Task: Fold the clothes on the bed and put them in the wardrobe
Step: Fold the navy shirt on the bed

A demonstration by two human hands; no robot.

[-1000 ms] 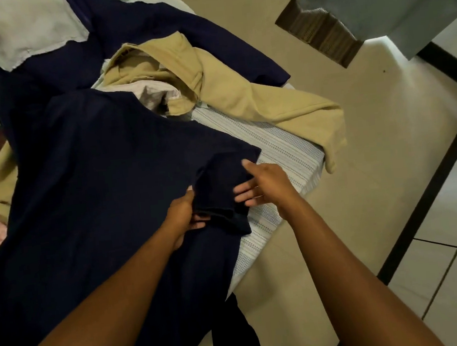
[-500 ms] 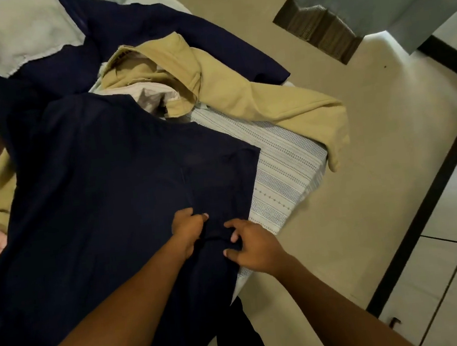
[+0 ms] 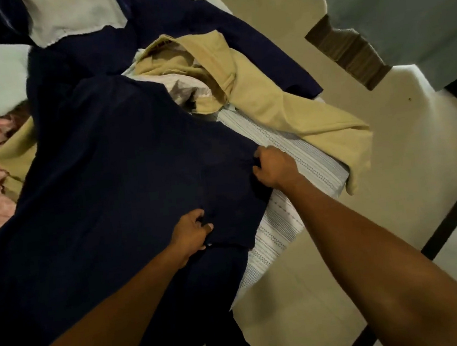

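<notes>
Both hands pinch the navy garment (image 3: 105, 191) spread on the bed (image 3: 300, 165): left hand (image 3: 191, 233) grips its lower fold, right hand (image 3: 273, 165) clutches its right edge.

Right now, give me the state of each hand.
Left hand: pinches a fold of the navy garment.
Right hand: grips the navy garment's corner.

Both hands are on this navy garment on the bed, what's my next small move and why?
Probably fold the held side inward: the right hand grips the outer corner of the navy garment, the left hand pinches its edge nearer you, and the cloth lies spread flat.
</notes>
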